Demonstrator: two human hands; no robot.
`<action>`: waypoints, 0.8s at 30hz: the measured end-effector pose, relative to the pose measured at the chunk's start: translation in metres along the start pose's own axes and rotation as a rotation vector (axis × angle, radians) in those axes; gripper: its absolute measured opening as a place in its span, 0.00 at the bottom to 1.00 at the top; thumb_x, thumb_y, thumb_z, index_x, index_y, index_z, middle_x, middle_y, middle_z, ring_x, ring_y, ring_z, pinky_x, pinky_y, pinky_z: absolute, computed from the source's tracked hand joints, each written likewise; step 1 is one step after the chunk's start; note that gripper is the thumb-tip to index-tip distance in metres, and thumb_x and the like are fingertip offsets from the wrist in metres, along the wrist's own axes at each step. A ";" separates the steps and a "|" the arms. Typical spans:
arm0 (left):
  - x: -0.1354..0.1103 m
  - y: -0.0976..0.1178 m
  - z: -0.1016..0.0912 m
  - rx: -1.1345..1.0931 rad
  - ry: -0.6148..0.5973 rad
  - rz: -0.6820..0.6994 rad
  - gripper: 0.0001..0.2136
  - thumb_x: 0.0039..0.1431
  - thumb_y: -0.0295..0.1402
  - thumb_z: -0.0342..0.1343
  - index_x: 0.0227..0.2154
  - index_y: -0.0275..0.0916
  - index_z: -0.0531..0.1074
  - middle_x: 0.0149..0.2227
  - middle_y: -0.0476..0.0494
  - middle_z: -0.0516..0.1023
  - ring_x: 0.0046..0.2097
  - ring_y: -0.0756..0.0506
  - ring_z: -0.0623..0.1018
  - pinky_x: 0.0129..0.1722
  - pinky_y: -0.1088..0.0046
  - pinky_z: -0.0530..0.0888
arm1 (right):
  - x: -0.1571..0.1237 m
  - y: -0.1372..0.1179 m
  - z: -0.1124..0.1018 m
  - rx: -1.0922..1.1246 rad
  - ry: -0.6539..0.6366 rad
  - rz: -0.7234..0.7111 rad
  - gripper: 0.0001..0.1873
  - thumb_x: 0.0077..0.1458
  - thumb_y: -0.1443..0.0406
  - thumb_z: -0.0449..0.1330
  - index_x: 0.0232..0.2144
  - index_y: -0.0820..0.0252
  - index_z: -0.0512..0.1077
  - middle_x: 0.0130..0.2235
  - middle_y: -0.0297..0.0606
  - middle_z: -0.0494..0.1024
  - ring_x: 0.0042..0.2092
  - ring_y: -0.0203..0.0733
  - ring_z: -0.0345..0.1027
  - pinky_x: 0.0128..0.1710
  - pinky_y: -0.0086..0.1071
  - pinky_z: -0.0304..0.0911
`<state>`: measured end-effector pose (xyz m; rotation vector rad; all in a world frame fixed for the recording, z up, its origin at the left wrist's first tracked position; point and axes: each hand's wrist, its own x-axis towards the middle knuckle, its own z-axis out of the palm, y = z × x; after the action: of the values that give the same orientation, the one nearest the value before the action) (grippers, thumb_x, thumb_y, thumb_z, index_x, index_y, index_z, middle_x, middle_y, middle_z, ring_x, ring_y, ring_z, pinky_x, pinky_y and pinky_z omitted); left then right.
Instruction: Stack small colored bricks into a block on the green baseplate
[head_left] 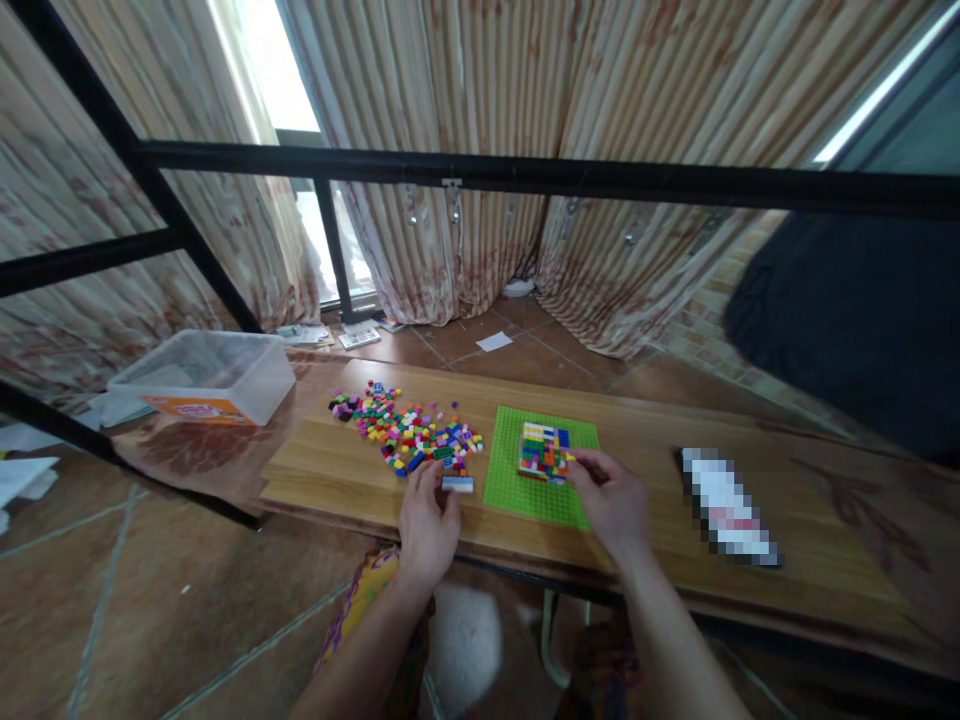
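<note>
Right hand (616, 503) pinching brick build (538, 446), left hand (429, 522) by loose bricks (414, 432), grip unclear

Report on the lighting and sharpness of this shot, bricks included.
Head view: daylight blows the window gap out to white; head view: the loose bricks keep distinct colours, but their fine edges look soft; head view: the object toward the right of the table is pixelated, its details unreadable.

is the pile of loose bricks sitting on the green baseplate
No, the loose bricks lie on the wooden board, left of the green baseplate.
</note>
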<state>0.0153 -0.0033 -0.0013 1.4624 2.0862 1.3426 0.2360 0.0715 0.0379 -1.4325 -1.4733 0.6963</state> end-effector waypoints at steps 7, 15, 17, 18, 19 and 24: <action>0.001 0.001 0.002 0.082 0.002 0.037 0.18 0.55 0.26 0.53 0.50 0.34 0.71 0.54 0.33 0.71 0.55 0.38 0.73 0.56 0.54 0.72 | 0.008 0.020 -0.017 -0.231 -0.059 0.035 0.20 0.51 0.57 0.54 0.36 0.63 0.79 0.32 0.46 0.82 0.33 0.49 0.75 0.36 0.39 0.66; 0.000 0.001 0.002 0.097 0.007 0.054 0.17 0.56 0.27 0.53 0.49 0.36 0.72 0.54 0.35 0.71 0.55 0.38 0.74 0.56 0.55 0.72 | 0.007 0.007 -0.002 -0.387 -0.031 -0.062 0.18 0.54 0.61 0.52 0.35 0.61 0.80 0.35 0.46 0.82 0.35 0.46 0.75 0.38 0.37 0.66; 0.000 0.002 0.002 0.092 0.006 0.056 0.17 0.56 0.27 0.53 0.49 0.36 0.72 0.54 0.35 0.71 0.55 0.38 0.74 0.56 0.55 0.72 | 0.006 0.005 -0.001 -0.412 -0.027 -0.084 0.17 0.54 0.62 0.52 0.36 0.61 0.80 0.36 0.46 0.82 0.35 0.45 0.75 0.38 0.36 0.66; 0.000 0.002 0.002 0.089 0.005 0.057 0.17 0.56 0.27 0.53 0.49 0.36 0.72 0.54 0.35 0.71 0.55 0.38 0.74 0.56 0.55 0.72 | 0.006 0.004 0.000 -0.415 -0.028 -0.087 0.17 0.54 0.62 0.52 0.36 0.60 0.80 0.36 0.45 0.82 0.34 0.45 0.75 0.38 0.36 0.66; 0.000 0.002 0.002 0.085 0.006 0.057 0.17 0.56 0.27 0.53 0.49 0.36 0.72 0.54 0.35 0.71 0.55 0.38 0.74 0.56 0.55 0.72 | 0.006 0.004 0.000 -0.411 -0.030 -0.086 0.16 0.54 0.62 0.53 0.36 0.60 0.79 0.36 0.44 0.83 0.34 0.45 0.75 0.37 0.36 0.66; 0.000 0.003 0.002 0.053 0.017 0.040 0.17 0.55 0.26 0.53 0.48 0.37 0.72 0.54 0.36 0.71 0.55 0.39 0.74 0.56 0.55 0.72 | 0.005 0.006 0.001 -0.341 -0.039 -0.075 0.16 0.53 0.60 0.54 0.37 0.60 0.78 0.35 0.44 0.83 0.33 0.45 0.76 0.36 0.37 0.67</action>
<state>0.0189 -0.0025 0.0003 1.5267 2.1294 1.3288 0.2386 0.0777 0.0338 -1.6139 -1.7281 0.4424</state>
